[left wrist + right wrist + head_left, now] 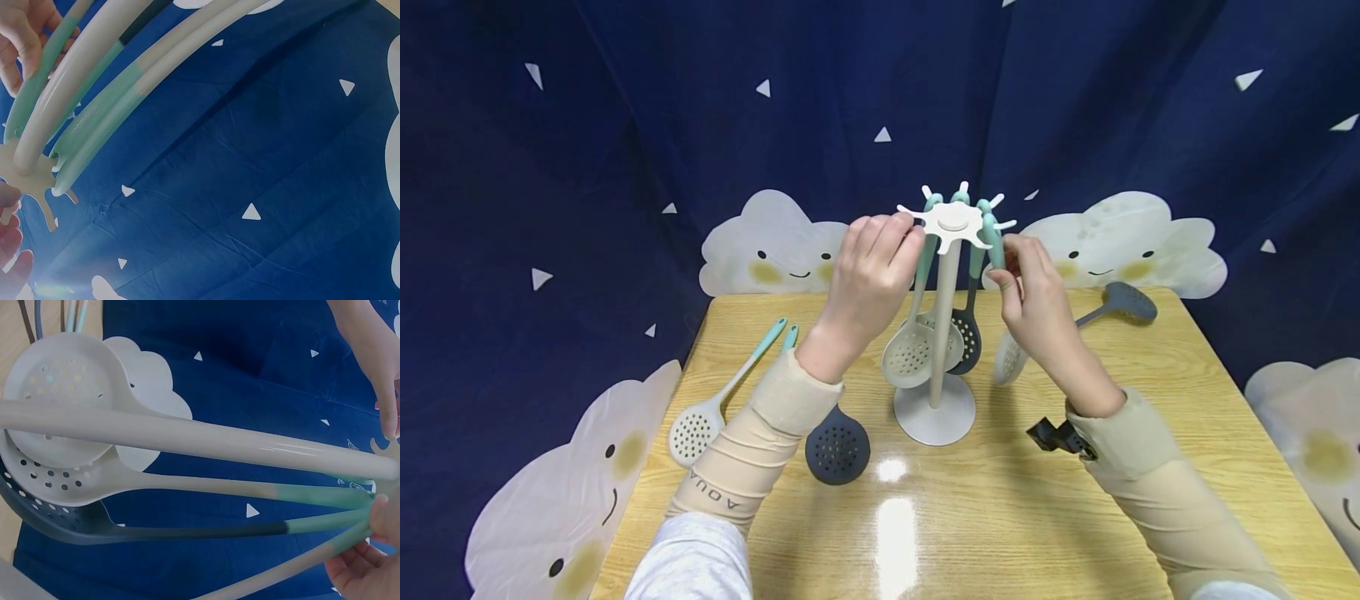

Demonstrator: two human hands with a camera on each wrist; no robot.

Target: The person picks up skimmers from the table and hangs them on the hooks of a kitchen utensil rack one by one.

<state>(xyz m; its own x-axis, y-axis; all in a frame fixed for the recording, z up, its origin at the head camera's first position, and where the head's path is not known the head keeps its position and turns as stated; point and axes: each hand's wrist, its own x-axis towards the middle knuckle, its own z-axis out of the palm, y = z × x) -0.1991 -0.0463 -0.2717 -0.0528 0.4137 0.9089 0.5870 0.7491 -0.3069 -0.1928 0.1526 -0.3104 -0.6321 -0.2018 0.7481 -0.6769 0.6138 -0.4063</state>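
Note:
A white utensil rack (955,218) with a round base and a star-shaped top stands at the table's middle. My left hand (874,271) pinches one of its prongs on the left side; in the left wrist view its fingertips (11,247) show at that prong. My right hand (1033,287) holds the mint handle of a light grey perforated utensil (1011,360), thumb and fingers around it, the handle's top at a right-hand prong. Two light grey perforated ladles (910,354) and a dark perforated ladle (69,522) hang from other prongs.
On the left of the table lie a light grey skimmer (694,433) and a dark skimmer (837,448), partly behind my left forearm. Another dark perforated utensil (1129,302) lies at the back right. A blue curtain (820,100) with clouds hangs behind the table (1000,533).

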